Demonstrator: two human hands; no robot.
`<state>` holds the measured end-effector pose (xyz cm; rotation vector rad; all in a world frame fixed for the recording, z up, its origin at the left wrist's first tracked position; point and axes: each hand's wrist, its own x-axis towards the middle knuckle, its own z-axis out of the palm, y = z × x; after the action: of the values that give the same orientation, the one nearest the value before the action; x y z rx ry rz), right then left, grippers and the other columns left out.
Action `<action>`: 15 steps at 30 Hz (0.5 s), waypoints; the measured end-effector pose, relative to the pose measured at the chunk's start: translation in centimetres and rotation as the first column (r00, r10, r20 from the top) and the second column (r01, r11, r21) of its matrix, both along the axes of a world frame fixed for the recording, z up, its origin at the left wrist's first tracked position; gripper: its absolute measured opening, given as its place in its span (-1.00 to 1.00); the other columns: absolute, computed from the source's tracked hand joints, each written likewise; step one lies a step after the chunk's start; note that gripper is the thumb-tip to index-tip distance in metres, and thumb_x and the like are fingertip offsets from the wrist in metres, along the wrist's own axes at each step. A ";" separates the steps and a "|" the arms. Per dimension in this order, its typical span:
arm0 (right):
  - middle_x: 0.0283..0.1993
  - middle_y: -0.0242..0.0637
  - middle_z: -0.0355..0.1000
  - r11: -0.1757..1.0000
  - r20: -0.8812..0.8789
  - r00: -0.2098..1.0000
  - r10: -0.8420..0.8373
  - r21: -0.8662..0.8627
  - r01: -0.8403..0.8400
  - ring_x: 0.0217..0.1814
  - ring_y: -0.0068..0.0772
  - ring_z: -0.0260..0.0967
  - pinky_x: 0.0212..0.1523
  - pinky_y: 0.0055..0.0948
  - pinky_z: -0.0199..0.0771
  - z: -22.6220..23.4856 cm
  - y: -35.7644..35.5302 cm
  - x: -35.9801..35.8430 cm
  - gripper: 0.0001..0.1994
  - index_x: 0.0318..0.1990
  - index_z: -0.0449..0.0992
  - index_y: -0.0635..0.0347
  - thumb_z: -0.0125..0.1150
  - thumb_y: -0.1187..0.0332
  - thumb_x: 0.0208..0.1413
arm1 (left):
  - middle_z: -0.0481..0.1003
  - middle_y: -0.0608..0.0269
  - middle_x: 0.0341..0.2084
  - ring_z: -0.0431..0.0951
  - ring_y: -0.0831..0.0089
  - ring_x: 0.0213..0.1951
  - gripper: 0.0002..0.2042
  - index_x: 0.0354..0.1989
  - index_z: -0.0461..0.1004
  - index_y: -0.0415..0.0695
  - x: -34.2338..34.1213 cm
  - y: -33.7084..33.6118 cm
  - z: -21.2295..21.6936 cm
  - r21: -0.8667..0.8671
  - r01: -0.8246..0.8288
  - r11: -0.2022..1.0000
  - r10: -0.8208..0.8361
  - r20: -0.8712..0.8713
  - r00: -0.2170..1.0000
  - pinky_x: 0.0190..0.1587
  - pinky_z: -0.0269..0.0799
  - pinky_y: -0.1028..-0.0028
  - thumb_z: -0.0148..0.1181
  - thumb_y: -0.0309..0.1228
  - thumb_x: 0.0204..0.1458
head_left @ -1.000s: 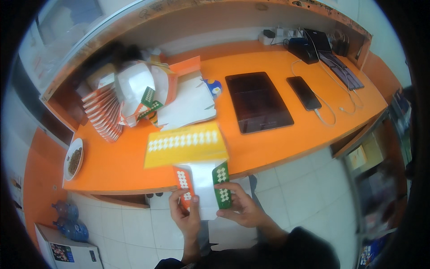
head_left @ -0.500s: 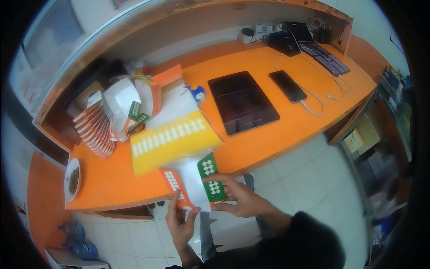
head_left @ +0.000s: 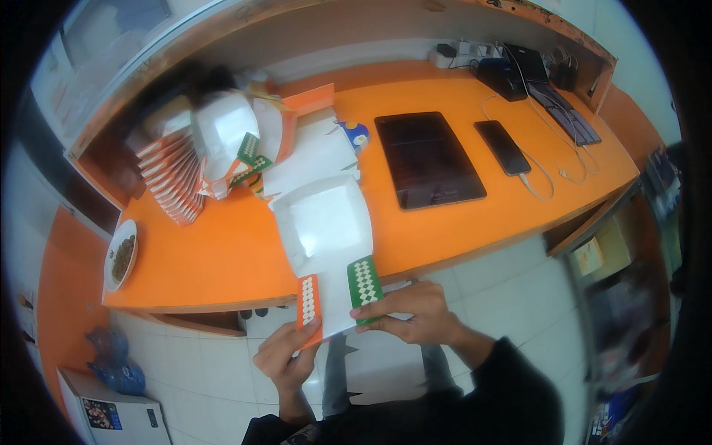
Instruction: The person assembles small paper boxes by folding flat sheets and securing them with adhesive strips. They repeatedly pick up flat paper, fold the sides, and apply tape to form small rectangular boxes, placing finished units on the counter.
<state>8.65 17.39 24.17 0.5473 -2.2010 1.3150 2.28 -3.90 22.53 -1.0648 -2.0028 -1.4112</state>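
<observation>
Both hands hold a partly folded cardboard food box (head_left: pixel 326 222), one at each side of its near end. Its far part forms a shallow white tray with raised sides, over the table's front edge. The near part has an orange patterned flap on the left and a green patterned flap on the right. My left hand (head_left: pixel 285 352) pinches the orange flap's lower end between thumb and fingers. My right hand (head_left: pixel 415 311) grips the green flap's lower end, thumb below and fingers above. A flat white cardboard sheet (head_left: pixel 382 367) lies across my lap.
On the orange table (head_left: pixel 222 256) are a stack of folded boxes (head_left: pixel 172 178), a formed white box (head_left: pixel 226 126), white blanks (head_left: pixel 308 159), a black tablet (head_left: pixel 430 159), a cabled phone (head_left: pixel 502 147) and a bowl of brown bits (head_left: pixel 122 256). Blue water bottles (head_left: pixel 119 363) stand on the floor.
The box's far panel, earlier showing its yellow outside, now shows its white inside as an opened tray. The two side flaps stand straighter. My view has shifted slightly.
</observation>
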 end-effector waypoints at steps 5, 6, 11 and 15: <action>-0.25 -0.32 0.57 0.987 0.025 0.992 0.122 -0.110 -0.119 -0.30 -0.47 0.55 -0.35 -0.55 0.54 0.4 -0.3 0.4 -0.72 -0.14 0.60 0.02 0.38 0.38 -0.09 | 0.56 -0.01 -0.58 0.57 0.35 -0.58 -0.80 -0.39 0.58 -0.27 0.1 -0.8 -0.1 0.045 0.055 0.997 -0.054 -0.011 0.998 -0.55 0.38 0.61 0.40 -0.57 -0.25; -0.21 -0.28 0.57 0.976 0.028 0.984 0.173 -0.141 -0.168 -0.25 -0.44 0.56 -0.35 -0.55 0.54 0.4 -0.3 0.4 -0.72 -0.15 0.60 0.08 0.39 0.40 -0.10 | 0.56 -0.01 -0.59 0.56 0.35 -0.59 -0.80 -0.39 0.59 -0.26 0.1 -1.0 -0.2 0.065 0.055 0.996 -0.052 -0.036 0.998 -0.55 0.38 0.61 0.41 -0.55 -0.25; -0.17 -0.22 0.56 0.953 0.039 0.963 0.267 -0.158 -0.258 -0.17 -0.38 0.56 -0.32 -0.55 0.53 1.1 -0.4 0.1 -0.70 -0.15 0.59 0.15 0.41 0.42 -0.11 | 0.55 0.00 -0.61 0.53 0.40 -0.62 -0.78 -0.41 0.55 -0.25 -0.2 -1.4 -1.1 0.148 0.072 0.986 -0.056 -0.107 0.993 -0.56 0.38 0.60 0.44 -0.54 -0.28; -0.18 -0.31 0.55 0.954 0.102 0.968 0.230 -0.219 -0.204 -0.19 -0.38 0.55 -0.23 -0.51 0.54 1.4 -1.8 -0.7 -0.65 -0.07 0.50 0.11 0.36 0.47 -0.09 | 0.49 0.13 -0.69 0.48 0.49 -0.62 -0.68 -0.40 0.45 -0.23 0.1 -1.9 -1.6 0.296 0.074 0.952 -0.060 -0.055 0.997 -0.57 0.36 0.58 0.48 -0.58 -0.34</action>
<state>7.92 15.55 25.56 0.6560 -2.1138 1.7152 2.41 -5.82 20.90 -1.0263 -1.6679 -1.6462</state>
